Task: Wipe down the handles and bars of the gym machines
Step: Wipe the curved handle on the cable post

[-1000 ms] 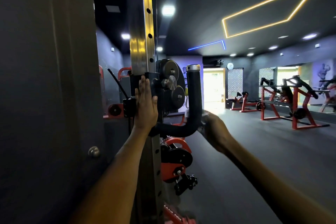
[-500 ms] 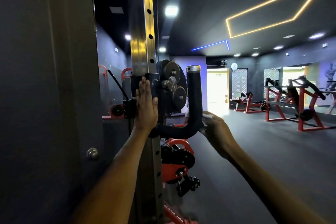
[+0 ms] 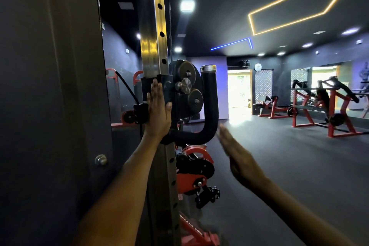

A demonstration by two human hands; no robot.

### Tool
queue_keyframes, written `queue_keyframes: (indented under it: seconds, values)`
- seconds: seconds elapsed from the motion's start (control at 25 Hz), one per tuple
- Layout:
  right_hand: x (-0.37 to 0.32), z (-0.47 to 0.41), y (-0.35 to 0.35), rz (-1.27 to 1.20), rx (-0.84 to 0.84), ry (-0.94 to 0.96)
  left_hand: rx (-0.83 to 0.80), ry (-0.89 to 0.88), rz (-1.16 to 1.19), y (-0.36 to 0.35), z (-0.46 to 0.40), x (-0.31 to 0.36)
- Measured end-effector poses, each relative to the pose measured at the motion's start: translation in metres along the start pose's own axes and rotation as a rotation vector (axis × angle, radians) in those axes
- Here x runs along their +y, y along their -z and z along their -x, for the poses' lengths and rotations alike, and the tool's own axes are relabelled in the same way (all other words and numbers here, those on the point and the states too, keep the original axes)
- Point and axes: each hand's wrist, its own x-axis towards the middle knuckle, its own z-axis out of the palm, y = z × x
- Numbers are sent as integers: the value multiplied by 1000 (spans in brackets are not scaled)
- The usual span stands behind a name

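The left hand [image 3: 157, 112] is pressing flat against the black carriage [image 3: 163, 90] on the steel post [image 3: 153, 26], fingers straight and pointing up, the thumb spread toward the pulley wheels [image 3: 188, 84]. The right hand [image 3: 239, 160] is hanging in the air to the right of the post, blurred, fingers stretched out straight and together, holding nothing; its fingertips are lying just beside the lower bend of the handle but apart from it. No cloth is showing in either hand.

The handle [image 3: 209, 110] is a black padded bar shaped like a hook: it is running out from the post just below the left wrist, curving up and ending in a silver cap [image 3: 208, 68]. The post, drilled with a row of holes, is standing upright beside a dark panel [image 3: 50, 86] on the left. Below the handle a red and black pulley [image 3: 194, 171] is hanging on the post. Red machines [image 3: 323, 110] are standing well apart across the dark floor [image 3: 279, 166], near a bright doorway [image 3: 238, 90].
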Motion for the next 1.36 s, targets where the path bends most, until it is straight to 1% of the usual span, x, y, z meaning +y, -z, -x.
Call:
queue_keyframes:
  seconds: [0.08,0.12,0.2,0.28,0.36,0.4,0.44,0.48,0.52,0.56,0.6,0.64,0.68,0.76,0.84,0.88,0.96,1.0,1.04,1.08,1.12,1.16,1.24,1.36]
  values:
    - [-1,-54,21,1,159,-31,22,-1,3,-1,0,0]
    - [-3,-89,29,25,202,-46,24,1,1,-1,-1,0]
    - [-5,-136,34,50,151,-9,16,1,-13,-1,-1,1]
    - [0,-115,15,120,102,60,-4,0,-24,2,-1,1]
    - [6,-54,2,145,-14,114,-18,1,-31,3,0,0]
    - [15,-31,-5,173,-98,154,-18,1,-35,3,0,1]
    - [18,-18,-2,212,-178,198,-14,1,-36,2,1,1]
    - [22,-26,4,221,-183,187,-5,5,-36,1,1,2]
    - [25,-48,11,186,-87,144,5,12,-32,0,1,3]
    - [26,-78,21,153,-14,60,8,19,-25,-1,1,2]
    - [21,-107,31,164,9,-5,4,25,-22,0,2,1]
    - [15,-127,32,206,78,9,-3,28,-24,0,3,1]
    - [11,-139,32,199,127,106,-12,28,-32,0,3,2]
    - [7,-120,21,203,79,199,-49,28,-53,3,2,4]
    - [8,-76,3,222,12,168,-101,40,-80,8,3,5]
    - [10,-53,1,213,-52,187,-119,42,-101,11,5,7]
    - [10,-29,12,186,-128,281,-111,9,-133,19,2,10]
    - [9,-36,22,173,-111,305,-85,-17,-150,22,-3,11]
    - [9,-52,30,161,-62,286,-60,-40,-174,24,-11,12]
    - [9,-75,35,141,3,228,-51,-58,-190,26,-22,13]
    - [9,-100,38,129,84,162,-64,-70,-194,26,-34,13]
    - [7,-120,38,111,129,105,-87,-79,-185,25,-42,11]
    - [4,-129,22,106,133,82,-106,-87,-157,22,-45,8]
    - [9,-69,-10,164,67,159,-112,-89,-134,19,-43,2]
